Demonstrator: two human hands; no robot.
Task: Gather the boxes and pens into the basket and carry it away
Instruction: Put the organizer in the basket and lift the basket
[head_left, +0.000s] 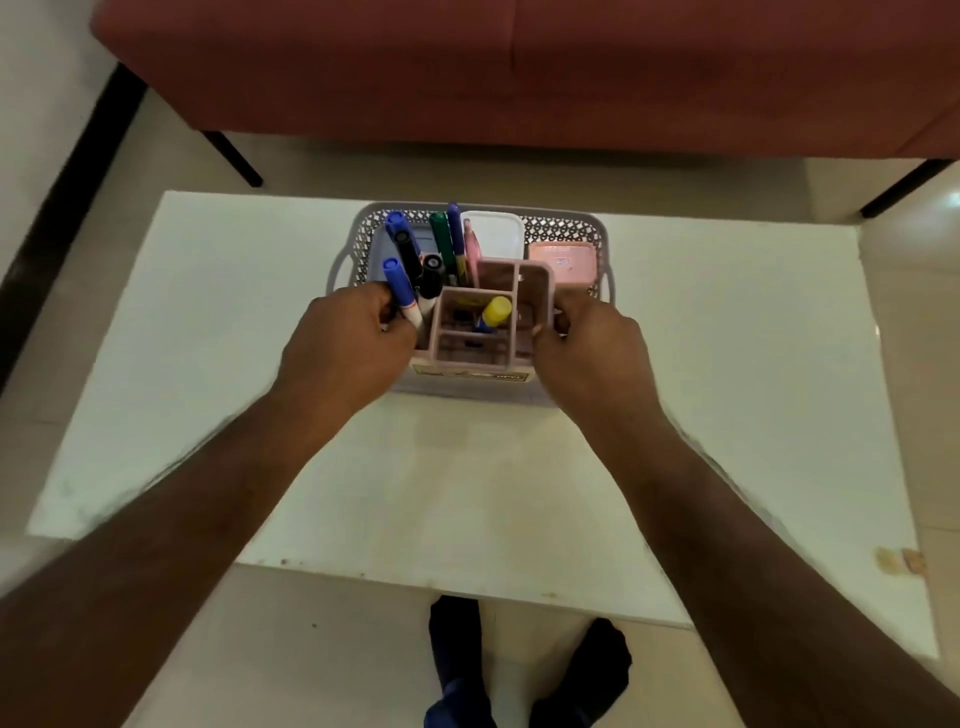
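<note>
Basket (558, 224) is sitting on the white surface (208, 364), toward its far edge, roughly centred left to right. It's a perforated grey one with side handles.

Inside it: pink divided organiser (511, 291) standing at the near side, with a yellow-capped glue stick (494, 312) poking up from one compartment. Pens are standing to the left of the organiser: a blue-capped marker (399, 288), a black marker (410, 254), another blue one (397, 221) behind it, a green marker (441, 241) and a blue pen (455, 234) nearer the middle. White box (493, 234) is leaning against the far wall, pink box (563, 262) is sitting at the far right.

I'm reaching in with both arms. Left hand (345, 343) is sitting at the near-left corner of the basket, fingers curled in by the white barrel of the blue-capped marker; I can't tell whether it's gripping the marker or the basket rim. Right hand (592, 345) is curling around the right side of the organiser, thumb against its edge, gripping it.

Frame is slightly motion-blurred around the hands.

Red sofa (519, 73) is standing beyond the surface on black legs. My dark socks (576, 670) are showing on the tiled floor (322, 649) at the near edge.
</note>
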